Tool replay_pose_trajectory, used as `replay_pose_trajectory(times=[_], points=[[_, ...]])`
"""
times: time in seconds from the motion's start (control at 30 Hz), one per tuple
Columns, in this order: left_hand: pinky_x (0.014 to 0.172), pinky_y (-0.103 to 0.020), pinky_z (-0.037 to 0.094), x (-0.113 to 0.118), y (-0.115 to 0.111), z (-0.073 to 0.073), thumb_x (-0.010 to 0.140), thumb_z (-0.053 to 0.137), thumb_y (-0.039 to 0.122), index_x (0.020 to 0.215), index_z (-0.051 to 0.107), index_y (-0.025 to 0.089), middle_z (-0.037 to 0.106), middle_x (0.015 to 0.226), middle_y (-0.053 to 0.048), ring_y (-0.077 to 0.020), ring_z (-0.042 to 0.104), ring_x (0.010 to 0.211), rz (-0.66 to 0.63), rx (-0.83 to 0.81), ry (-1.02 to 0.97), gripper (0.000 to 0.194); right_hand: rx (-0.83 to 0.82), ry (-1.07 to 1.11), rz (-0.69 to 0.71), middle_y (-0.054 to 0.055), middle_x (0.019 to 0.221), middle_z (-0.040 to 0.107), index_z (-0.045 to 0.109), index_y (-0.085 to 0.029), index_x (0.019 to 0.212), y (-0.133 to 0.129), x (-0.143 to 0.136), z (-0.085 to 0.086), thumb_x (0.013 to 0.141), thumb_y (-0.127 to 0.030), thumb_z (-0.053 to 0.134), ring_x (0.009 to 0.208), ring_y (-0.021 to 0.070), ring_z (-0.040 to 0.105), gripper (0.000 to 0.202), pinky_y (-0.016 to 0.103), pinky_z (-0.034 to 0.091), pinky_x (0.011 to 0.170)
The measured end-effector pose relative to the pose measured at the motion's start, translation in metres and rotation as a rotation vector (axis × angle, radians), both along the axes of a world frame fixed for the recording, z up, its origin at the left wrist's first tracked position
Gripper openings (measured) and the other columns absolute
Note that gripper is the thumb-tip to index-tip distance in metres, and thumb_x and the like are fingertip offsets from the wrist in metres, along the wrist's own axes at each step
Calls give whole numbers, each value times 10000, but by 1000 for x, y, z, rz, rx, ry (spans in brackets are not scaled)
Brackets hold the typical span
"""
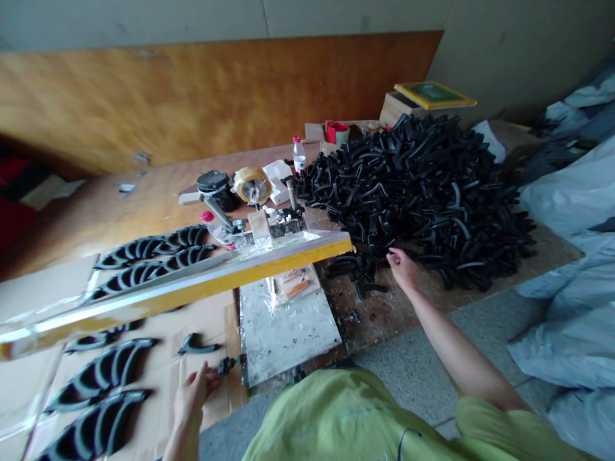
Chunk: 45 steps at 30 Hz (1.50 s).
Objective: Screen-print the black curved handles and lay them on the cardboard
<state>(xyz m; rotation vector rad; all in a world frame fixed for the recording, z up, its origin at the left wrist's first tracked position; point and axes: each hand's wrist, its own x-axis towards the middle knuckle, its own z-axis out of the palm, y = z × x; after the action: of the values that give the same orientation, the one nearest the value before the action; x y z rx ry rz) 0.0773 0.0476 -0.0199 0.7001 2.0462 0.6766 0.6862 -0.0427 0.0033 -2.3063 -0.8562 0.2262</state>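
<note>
My right hand (403, 270) is at the front edge of a large pile of black curved plastic parts (408, 186). Its fingers are pinched together on one dark part, mostly lost against the pile. Low on the left, my left hand (193, 389) has its fingers curled beside a small black fitting (225, 365) at the board's edge; what they grip, if anything, is hidden. Just beyond that hand, a single black curved part (198, 344) lies on the cardboard (168, 365). Similar parts stand in neat rows (106, 371) further left.
A yellow-edged screen frame (288, 262) slants over the white board (288, 333) and the cardboard. Behind it are a black tub (214, 186), a tape roll (254, 187) and a bottle (298, 155). Grey-white sacks (571, 320) bulge at the right.
</note>
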Motion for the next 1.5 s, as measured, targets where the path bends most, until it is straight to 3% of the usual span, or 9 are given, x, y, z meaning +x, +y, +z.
replay_pose_trajectory(times=[0.2, 0.33, 0.6, 0.77, 0.9, 1.1, 1.2, 1.33, 1.5], points=[[467, -240, 488, -8, -8, 8, 747, 644, 292, 760, 620, 148, 637, 547, -28, -138, 583, 458, 67, -75, -133, 147, 47, 139, -205, 173, 1251, 601, 504, -151, 1334, 73, 71, 17, 815, -544, 551, 1122, 268, 567, 653, 385, 423, 952], [492, -246, 496, -14, -13, 1, 731, 652, 323, 776, 625, 145, 653, 580, -44, -145, 605, 493, 35, -34, -142, 186, 2, 119, -101, 134, 1263, 592, 405, -223, 1424, 90, 45, 14, 745, -551, 640, 1101, 276, 570, 789, 390, 418, 938], [511, -246, 489, -11, -9, 5, 681, 642, 386, 781, 604, 137, 651, 597, -42, -130, 593, 496, -2, 68, -128, 271, -159, -285, 199, 95, 1116, 680, 595, -279, 1277, 47, -32, 24, 815, -391, 621, 1064, 272, 572, 477, 410, 397, 929], [507, -244, 478, -6, -8, 28, 637, 633, 449, 767, 596, 138, 641, 581, -30, -135, 589, 513, 8, 156, -119, 339, -261, -342, 209, 115, 1029, 700, 713, -255, 1076, 31, -31, 49, 777, -498, 669, 1001, 304, 582, 388, 428, 434, 848], [513, -249, 475, 1, -5, 44, 624, 632, 519, 760, 587, 143, 624, 574, -14, -129, 574, 510, -6, 271, -126, 403, -64, -186, 157, 133, 922, 701, 697, -186, 907, 37, -41, 70, 698, -541, 716, 890, 296, 613, 412, 426, 470, 793], [539, -236, 475, 35, 16, 71, 674, 648, 546, 779, 585, 148, 629, 600, -2, -108, 559, 516, -84, 417, -223, 417, 238, 352, 646, 29, 870, 700, 661, -179, 910, 83, -153, 73, 697, -412, 709, 790, 200, 645, 320, 339, 494, 764], [527, -216, 458, 57, 29, 90, 698, 652, 546, 792, 597, 149, 633, 601, -2, -101, 559, 512, -148, 472, -292, 411, 211, 230, 867, 16, 865, 704, 688, -186, 837, 110, -203, 61, 706, -259, 712, 849, 202, 634, 151, 356, 481, 823], [520, -203, 453, 77, 45, 120, 706, 670, 530, 776, 593, 151, 617, 570, 8, -94, 554, 495, -179, 544, -346, 393, 156, -107, 1005, 60, 983, 709, 738, -210, 860, 122, -226, 50, 761, -154, 691, 979, 230, 593, 123, 394, 460, 902], [498, -182, 440, 104, 65, 179, 758, 641, 510, 829, 591, 172, 619, 581, 26, -75, 529, 466, -215, 729, -449, 349, 61, -371, 1043, 86, 1421, 514, 654, -245, 1228, 109, -235, 50, 881, -259, 598, 1302, 279, 433, 351, 469, 357, 1056]])
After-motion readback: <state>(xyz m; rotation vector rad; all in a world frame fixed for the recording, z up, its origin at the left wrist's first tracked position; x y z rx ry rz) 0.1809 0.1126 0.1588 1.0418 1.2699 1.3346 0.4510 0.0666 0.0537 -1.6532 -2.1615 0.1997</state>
